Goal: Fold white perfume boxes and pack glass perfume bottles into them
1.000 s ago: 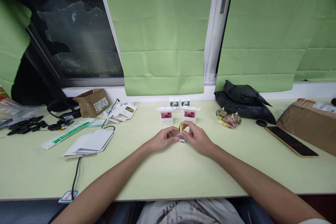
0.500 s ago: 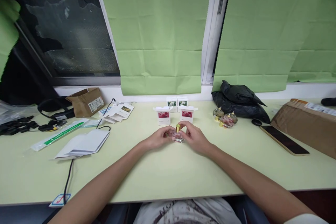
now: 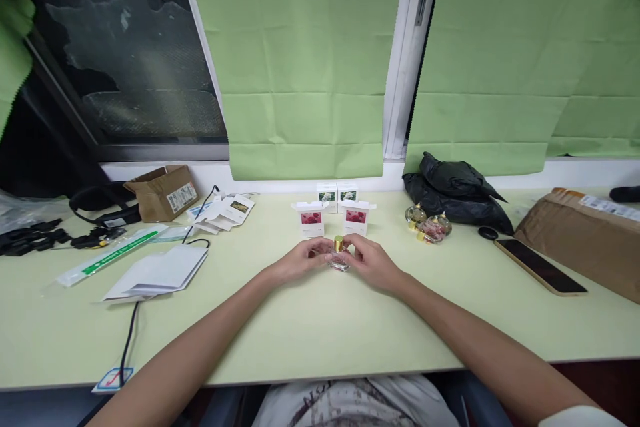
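A small clear perfume bottle [image 3: 340, 266] with a gold cap stands upright on the table in front of me. The fingers of my left hand [image 3: 303, 259] close on its left side. From the right, my right hand [image 3: 373, 263] grips the other side, with fingers curled by the cap. Just behind the bottle are two white boxes with pink flower pictures, a left box [image 3: 312, 223] and a right box [image 3: 355, 221], both with their top flaps raised. Two more white boxes [image 3: 327, 195] with green and white pictures stand behind these.
Several perfume bottles [image 3: 433, 229] are grouped to the right, before a black plastic bag [image 3: 457, 195]. Further right lie a phone [image 3: 543, 267] and a large cardboard box [image 3: 580, 240]. Folded white cartons [image 3: 163, 272], a black cable [image 3: 131, 340] and a small brown box [image 3: 163, 195] occupy the left.
Both hands stay at the perfume bottle, with only slight finger movement. The whole view has shifted a little.
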`<action>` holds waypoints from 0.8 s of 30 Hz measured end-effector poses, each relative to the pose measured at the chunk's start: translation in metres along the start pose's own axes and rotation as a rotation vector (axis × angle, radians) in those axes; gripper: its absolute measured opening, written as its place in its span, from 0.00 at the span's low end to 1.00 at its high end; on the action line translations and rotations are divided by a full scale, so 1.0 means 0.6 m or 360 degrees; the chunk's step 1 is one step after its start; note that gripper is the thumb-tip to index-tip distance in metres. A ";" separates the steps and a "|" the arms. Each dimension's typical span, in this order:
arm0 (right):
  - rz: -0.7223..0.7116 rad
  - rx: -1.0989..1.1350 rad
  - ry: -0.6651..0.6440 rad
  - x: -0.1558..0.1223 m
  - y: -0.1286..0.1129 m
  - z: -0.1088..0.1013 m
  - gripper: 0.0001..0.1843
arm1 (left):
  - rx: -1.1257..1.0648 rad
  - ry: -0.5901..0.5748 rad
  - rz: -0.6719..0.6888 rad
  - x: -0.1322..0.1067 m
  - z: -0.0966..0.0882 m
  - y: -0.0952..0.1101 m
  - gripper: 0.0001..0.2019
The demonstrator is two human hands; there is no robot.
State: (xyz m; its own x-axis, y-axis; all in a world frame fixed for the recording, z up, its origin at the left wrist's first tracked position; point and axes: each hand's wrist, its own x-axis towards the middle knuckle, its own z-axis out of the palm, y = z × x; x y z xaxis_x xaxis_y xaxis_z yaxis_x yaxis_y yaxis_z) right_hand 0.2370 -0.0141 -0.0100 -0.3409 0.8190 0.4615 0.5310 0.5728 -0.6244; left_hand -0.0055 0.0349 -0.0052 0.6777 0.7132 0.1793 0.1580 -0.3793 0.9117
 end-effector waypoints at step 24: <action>0.0017 -0.0064 -0.0027 -0.003 -0.017 -0.006 0.11 | 0.0416 0.1238 -0.0102 0.016 -0.065 -0.070 0.36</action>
State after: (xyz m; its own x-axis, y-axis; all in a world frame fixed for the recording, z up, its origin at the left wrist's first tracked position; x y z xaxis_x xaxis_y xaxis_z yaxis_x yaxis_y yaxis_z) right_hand 0.2351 -0.0212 -0.0021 -0.3483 0.8256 0.4439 0.5653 0.5628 -0.6031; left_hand -0.0337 0.0809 -0.0274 -0.0145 0.9063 0.4223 0.4066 -0.3805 0.8306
